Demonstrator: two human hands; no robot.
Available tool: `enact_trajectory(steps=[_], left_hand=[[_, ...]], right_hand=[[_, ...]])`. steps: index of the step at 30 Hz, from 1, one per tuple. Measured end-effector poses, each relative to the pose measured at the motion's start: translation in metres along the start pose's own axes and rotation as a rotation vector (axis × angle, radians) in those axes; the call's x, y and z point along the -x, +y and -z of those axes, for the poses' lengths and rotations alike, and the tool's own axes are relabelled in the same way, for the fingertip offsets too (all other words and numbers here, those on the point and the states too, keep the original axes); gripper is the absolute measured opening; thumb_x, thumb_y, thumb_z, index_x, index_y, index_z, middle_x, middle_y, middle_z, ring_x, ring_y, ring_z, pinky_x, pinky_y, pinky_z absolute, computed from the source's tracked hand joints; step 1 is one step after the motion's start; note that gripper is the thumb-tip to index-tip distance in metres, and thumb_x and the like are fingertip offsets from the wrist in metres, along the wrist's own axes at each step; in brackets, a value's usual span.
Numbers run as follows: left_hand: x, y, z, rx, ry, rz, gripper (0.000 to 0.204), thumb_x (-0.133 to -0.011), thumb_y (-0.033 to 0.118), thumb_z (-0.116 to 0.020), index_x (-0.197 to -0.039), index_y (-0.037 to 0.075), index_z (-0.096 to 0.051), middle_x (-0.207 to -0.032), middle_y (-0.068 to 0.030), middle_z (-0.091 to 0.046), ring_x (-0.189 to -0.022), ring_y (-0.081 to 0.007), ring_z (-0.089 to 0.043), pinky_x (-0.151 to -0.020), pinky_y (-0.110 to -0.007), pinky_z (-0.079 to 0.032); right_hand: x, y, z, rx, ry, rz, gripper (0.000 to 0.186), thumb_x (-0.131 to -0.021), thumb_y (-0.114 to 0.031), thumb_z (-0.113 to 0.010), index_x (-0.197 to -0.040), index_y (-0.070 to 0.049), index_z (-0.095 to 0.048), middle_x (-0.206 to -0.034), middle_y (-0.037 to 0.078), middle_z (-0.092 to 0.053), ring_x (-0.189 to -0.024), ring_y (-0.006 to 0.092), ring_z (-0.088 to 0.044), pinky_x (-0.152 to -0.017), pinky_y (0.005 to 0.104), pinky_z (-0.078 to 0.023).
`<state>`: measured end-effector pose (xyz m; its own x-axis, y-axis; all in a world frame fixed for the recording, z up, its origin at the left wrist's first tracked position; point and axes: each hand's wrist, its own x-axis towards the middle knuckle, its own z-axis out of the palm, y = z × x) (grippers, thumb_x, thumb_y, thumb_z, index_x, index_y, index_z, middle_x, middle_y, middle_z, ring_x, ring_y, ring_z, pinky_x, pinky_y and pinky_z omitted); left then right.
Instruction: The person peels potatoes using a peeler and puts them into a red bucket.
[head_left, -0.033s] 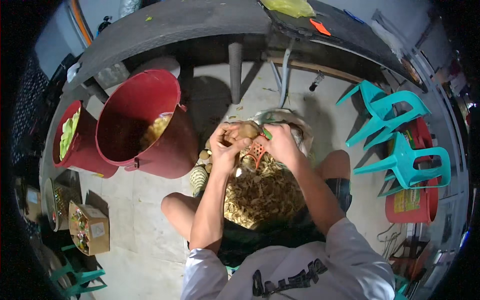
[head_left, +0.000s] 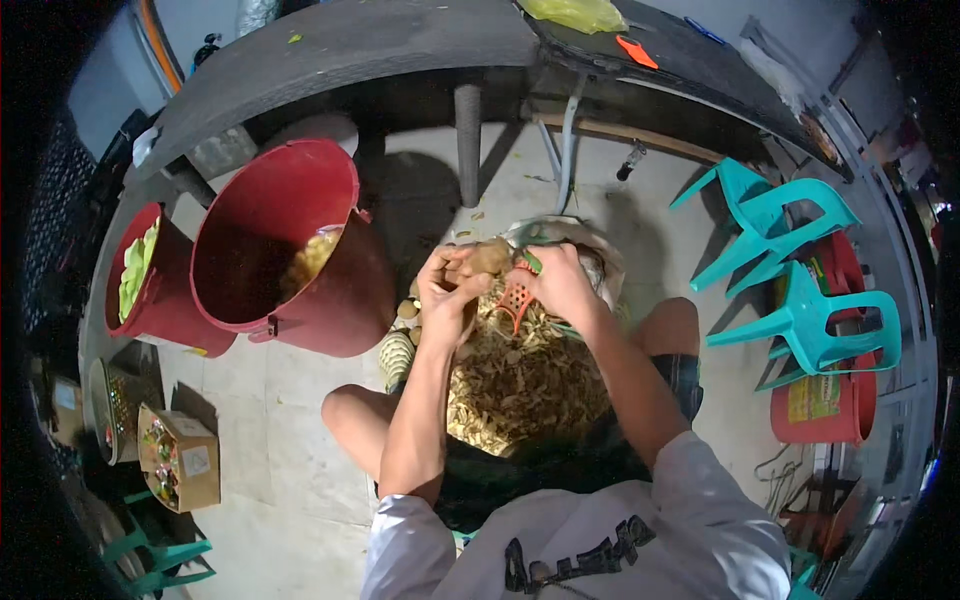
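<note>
My left hand (head_left: 448, 290) is closed around a brown potato (head_left: 490, 256), held up in front of me. Close beside it, the fingers of my right hand (head_left: 562, 285) grip a small tool with a green part (head_left: 533, 262), which looks like a peeler; its blade is hidden. An orange piece with holes (head_left: 515, 303) shows just below the hands, and I cannot make out what it belongs to. Under both forearms lies a large heap of pale and brown peelings (head_left: 525, 385) between my legs. More potatoes (head_left: 408, 309) rest on the floor left of my left hand.
A big red bucket (head_left: 370, 290) with yellowish pieces inside stands to the left, beside a smaller red bucket (head_left: 185, 300) of green produce. A cardboard box (head_left: 200, 465) sits lower left. Teal plastic chairs (head_left: 790, 320) stand right. A dark table (head_left: 360, 50) spans the far side.
The potato and my left fingers have shifted slightly left, away from the green-handled tool. My right hand has barely moved, and more of the orange piece shows between the hands.
</note>
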<state>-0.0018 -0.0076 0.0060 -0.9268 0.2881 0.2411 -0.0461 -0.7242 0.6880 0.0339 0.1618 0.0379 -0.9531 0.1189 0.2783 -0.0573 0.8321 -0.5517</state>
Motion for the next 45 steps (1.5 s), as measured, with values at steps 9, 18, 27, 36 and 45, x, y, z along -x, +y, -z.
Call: enact_trajectory(steps=[9,18,27,36,45], left_hand=[[-0.004,0.001,-0.001,-0.012,-0.044,-0.048,0.034,-0.073,-0.011,-0.069,-0.1,0.003,-0.054,-0.102,-0.0094,-0.062,-0.095,-0.0179,-0.061,-0.086,-0.03,-0.049],[-0.003,0.001,0.001,0.118,-0.039,0.031,0.034,-0.072,-0.01,-0.069,-0.099,0.003,-0.053,-0.105,-0.0108,-0.062,-0.099,-0.0198,-0.061,-0.092,-0.035,-0.047],[0.0,0.001,-0.01,0.177,-0.108,0.018,0.033,-0.074,-0.005,-0.07,-0.1,0.004,-0.054,-0.108,-0.0099,-0.061,-0.103,-0.0192,-0.058,-0.094,-0.036,-0.044],[-0.005,-0.004,-0.002,0.202,-0.043,0.09,0.036,-0.077,0.021,-0.072,-0.103,0.007,-0.051,-0.105,-0.0085,-0.06,-0.1,-0.0213,-0.058,-0.092,-0.035,-0.045],[-0.005,0.006,-0.012,0.262,-0.023,0.07,0.034,-0.082,0.006,-0.064,-0.114,0.003,-0.051,-0.111,-0.0128,-0.057,-0.103,-0.025,-0.059,-0.094,-0.044,-0.047]], right_hand=[[0.002,-0.008,0.006,-0.16,-0.017,0.142,0.027,-0.078,-0.021,-0.07,-0.094,0.0,-0.065,-0.077,0.021,-0.063,-0.074,0.0407,-0.061,-0.071,0.0431,-0.049],[0.004,-0.005,0.01,-0.144,-0.06,0.073,0.027,-0.079,-0.022,-0.071,-0.09,0.001,-0.064,-0.082,0.019,-0.065,-0.074,0.0358,-0.063,-0.072,0.0421,-0.049],[0.004,0.019,0.01,-0.022,-0.02,0.085,0.021,-0.078,-0.017,-0.068,-0.086,0.002,-0.063,-0.071,0.022,-0.062,-0.066,0.0383,-0.062,-0.061,0.0429,-0.05],[0.006,-0.01,0.024,-0.162,-0.062,0.065,0.023,-0.08,-0.02,-0.068,-0.094,-0.002,-0.065,-0.083,0.021,-0.064,-0.078,0.0411,-0.061,-0.07,0.0435,-0.05],[0.012,-0.001,0.016,-0.202,0.059,0.16,0.028,-0.078,-0.021,-0.07,-0.097,-0.002,-0.064,-0.091,0.02,-0.064,-0.082,0.0401,-0.06,-0.075,0.0437,-0.049]])
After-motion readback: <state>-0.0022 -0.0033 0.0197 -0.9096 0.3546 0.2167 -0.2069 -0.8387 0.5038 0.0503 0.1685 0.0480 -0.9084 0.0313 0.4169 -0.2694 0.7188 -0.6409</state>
